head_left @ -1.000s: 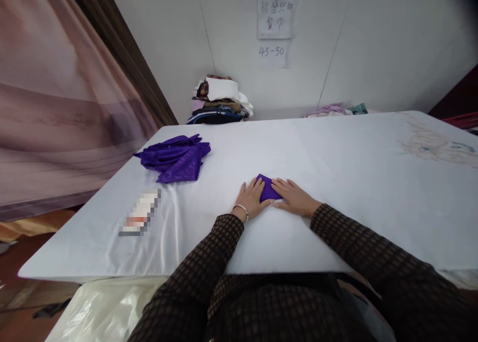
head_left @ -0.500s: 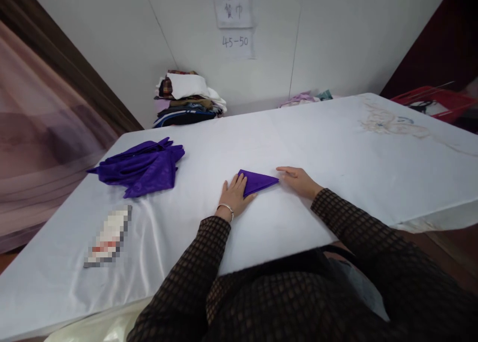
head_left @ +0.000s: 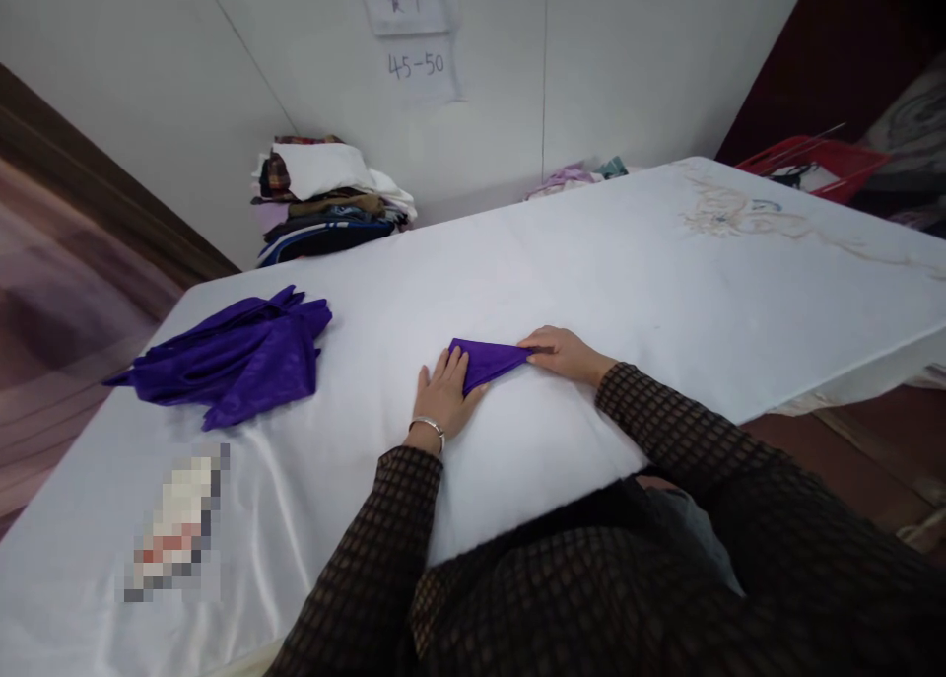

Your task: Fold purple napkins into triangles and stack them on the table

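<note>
A purple cloth napkin (head_left: 492, 363), folded into a narrow triangle, lies on the white tablecloth in front of me. My left hand (head_left: 443, 391) rests flat on its left end, fingers stretched out, a bracelet at the wrist. At the pointed right end, my right hand (head_left: 563, 353) pinches the tip between thumb and fingers. Part of the napkin is hidden under my left fingers. Farther left sits a loose heap of purple napkins (head_left: 243, 352), apart from both hands.
A blurred-out flat item (head_left: 177, 519) lies on the white tablecloth (head_left: 370, 312) at the left. Behind the table stands a pile of folded clothes (head_left: 329, 199). A red basket (head_left: 849, 169) is at the far right, past embroidery on the cloth. Paper signs (head_left: 418, 66) hang on the wall.
My right hand has closed on the napkin's pointed tip, which it was just beside before. My left hand stays on the napkin. The whole view has shifted slightly.
</note>
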`<move>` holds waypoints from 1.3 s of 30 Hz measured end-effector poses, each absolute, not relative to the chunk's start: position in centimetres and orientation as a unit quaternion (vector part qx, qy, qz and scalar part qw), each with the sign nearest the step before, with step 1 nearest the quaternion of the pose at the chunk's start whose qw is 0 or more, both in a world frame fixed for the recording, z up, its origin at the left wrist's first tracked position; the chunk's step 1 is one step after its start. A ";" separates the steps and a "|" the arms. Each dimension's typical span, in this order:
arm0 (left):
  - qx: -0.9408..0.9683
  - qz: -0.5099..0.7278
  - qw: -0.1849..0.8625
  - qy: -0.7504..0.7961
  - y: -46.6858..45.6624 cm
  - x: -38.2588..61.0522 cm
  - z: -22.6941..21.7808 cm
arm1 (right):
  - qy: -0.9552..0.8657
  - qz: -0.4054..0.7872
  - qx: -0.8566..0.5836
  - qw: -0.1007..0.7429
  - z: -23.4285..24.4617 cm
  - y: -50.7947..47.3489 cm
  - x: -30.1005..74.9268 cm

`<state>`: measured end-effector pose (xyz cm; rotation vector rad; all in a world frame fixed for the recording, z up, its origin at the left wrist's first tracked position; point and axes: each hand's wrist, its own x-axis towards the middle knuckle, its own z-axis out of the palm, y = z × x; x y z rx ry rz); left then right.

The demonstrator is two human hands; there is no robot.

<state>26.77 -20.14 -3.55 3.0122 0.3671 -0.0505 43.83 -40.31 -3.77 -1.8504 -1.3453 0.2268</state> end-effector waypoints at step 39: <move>0.992 -0.004 0.040 0.121 -20.4 26.7 -3.6 | -0.573 -0.033 -0.741 0.350 -4.4 -40.2 43.9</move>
